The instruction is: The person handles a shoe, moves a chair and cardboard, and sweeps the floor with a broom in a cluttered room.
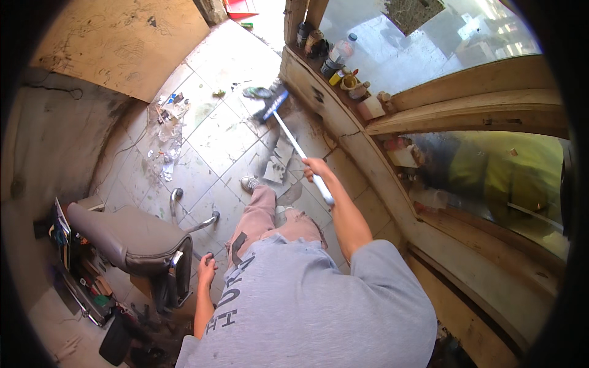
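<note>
My right hand [315, 167] is closed around the white handle of a broom [289, 132], its arm stretched forward. The broom's blue-and-black head [273, 106] is on the tiled floor, at the foot of the right wall and blurred. Green-and-dark litter [256, 92] touches or lies just beside the head. Low at my left side, my left hand [207, 270] has its fingers curled in, beside a grey office chair [132, 239]. A small dark piece shows at its fingertips; whether it is held or is part of the chair cannot be made out.
Crumpled plastic and paper scraps [169, 135] lie in a heap on the left of the floor. A dusty flat piece [279, 161] lies ahead of my shoes. Bottles and jars [339, 55] line the window ledge at right. Tools [92, 285] crowd the lower left.
</note>
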The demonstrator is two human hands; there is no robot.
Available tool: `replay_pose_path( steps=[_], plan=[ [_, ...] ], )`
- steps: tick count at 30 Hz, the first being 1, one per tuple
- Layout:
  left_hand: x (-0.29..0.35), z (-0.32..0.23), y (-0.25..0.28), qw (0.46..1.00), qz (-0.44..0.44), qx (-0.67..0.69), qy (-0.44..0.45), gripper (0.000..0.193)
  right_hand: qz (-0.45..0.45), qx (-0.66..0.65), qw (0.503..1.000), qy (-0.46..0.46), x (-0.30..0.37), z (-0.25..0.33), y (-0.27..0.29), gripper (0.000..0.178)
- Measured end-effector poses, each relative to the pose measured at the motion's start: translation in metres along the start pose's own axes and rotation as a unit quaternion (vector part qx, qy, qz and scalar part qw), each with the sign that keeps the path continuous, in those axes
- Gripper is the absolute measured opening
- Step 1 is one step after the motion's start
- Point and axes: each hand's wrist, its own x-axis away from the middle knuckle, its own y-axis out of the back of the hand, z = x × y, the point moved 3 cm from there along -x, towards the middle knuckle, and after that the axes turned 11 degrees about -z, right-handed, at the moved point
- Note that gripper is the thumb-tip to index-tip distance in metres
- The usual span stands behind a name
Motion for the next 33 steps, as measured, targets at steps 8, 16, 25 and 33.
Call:
replay_pose_path(
  steps=[8,16,25,33],
  plan=[
    [-0.064,-0.092,0.028,0.998,0.002,0.054,-0.019,0.036,-0.066,0.321,0.900,0.286,0.081,0.021,-0.015,0.028],
    [-0.082,-0.120,-0.005,0.992,0.046,-0.111,-0.049,0.039,-0.249,0.661,0.669,0.231,0.164,-0.071,0.160,0.052],
    [-0.065,-0.161,0.019,0.998,-0.007,-0.050,-0.025,0.039,-0.203,0.706,0.611,0.296,0.017,0.032,0.150,0.047],
    [-0.012,-0.200,-0.033,0.997,-0.021,-0.069,0.013,0.038,-0.188,0.709,0.613,0.294,-0.058,0.162,0.062,0.039]
  ],
)
